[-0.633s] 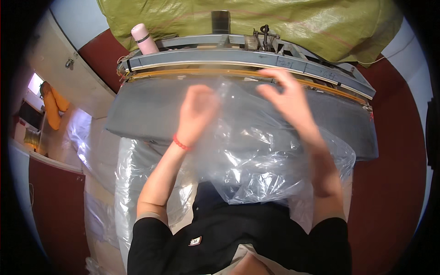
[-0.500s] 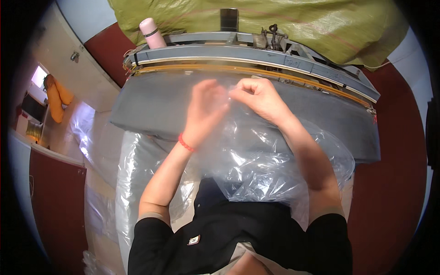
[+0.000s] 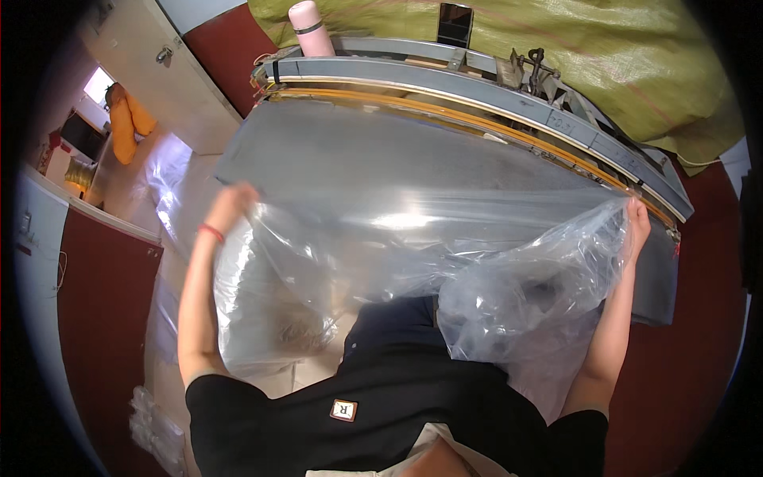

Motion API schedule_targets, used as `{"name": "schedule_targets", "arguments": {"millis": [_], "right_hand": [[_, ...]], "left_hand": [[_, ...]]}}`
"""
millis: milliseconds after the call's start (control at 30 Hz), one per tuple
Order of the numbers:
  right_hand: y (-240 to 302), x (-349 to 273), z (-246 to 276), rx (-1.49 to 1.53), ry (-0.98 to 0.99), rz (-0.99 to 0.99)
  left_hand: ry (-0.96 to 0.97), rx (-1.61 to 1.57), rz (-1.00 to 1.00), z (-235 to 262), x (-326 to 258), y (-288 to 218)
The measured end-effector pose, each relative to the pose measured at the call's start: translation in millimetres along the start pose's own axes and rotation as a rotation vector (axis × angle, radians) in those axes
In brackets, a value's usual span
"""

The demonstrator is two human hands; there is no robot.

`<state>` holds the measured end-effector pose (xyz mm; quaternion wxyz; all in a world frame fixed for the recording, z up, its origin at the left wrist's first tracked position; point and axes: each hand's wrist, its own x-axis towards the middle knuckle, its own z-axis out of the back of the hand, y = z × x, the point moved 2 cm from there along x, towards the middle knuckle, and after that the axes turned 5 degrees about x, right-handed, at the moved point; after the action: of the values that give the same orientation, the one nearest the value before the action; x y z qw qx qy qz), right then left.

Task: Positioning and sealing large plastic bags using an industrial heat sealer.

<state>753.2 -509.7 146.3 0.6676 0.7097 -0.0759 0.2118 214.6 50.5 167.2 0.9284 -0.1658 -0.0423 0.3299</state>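
A large sheet of clear plastic film (image 3: 397,230) is stretched between my two hands, its upper edge nearly straight and the rest hanging in creases. At its left end, my left hand (image 3: 232,205) is closed on the edge, somewhat blurred, with a red bracelet (image 3: 211,232) at the wrist. My right hand (image 3: 637,222) grips the opposite end, fingers pinched at the film's corner. Behind the film lies a long grey cloth-covered bench (image 3: 334,147). Whether the film is one layer or a bag, I cannot tell.
A long metal frame (image 3: 445,79) with orange strips runs along the bench's far side, carrying a clamp (image 3: 536,70). A pink bottle (image 3: 311,30) stands at its left. Green woven sheeting (image 3: 604,63) hangs behind. More plastic (image 3: 155,429) lies on the floor at left.
My hands have moved from close together over the bench to wide apart, spreading the plastic film between them. The view has shifted and tilted.
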Motion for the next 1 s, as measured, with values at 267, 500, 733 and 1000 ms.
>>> {"name": "schedule_targets", "arguments": {"millis": [267, 500, 733, 1000], "right_hand": [[-54.1, 9.8, 96.9, -0.268, -0.29, 0.064], [-58.8, -2.2, 289.3, -0.95, -0.323, -0.105], [-36.9, -14.3, 295.1, -1.269, -0.256, -0.249], [-15.3, -5.9, 222.5, -1.283, -0.421, -0.247]], "left_hand": [[-1.253, 0.011, -0.222, 62.7, 63.2, -137.9], [-0.408, 0.24, -0.055, -58.2, 126.7, -14.8], [-0.312, 0.29, 0.262, -39.7, 176.6, 55.5], [-0.322, -0.362, -0.05, -2.7, 198.5, -2.4]]}}
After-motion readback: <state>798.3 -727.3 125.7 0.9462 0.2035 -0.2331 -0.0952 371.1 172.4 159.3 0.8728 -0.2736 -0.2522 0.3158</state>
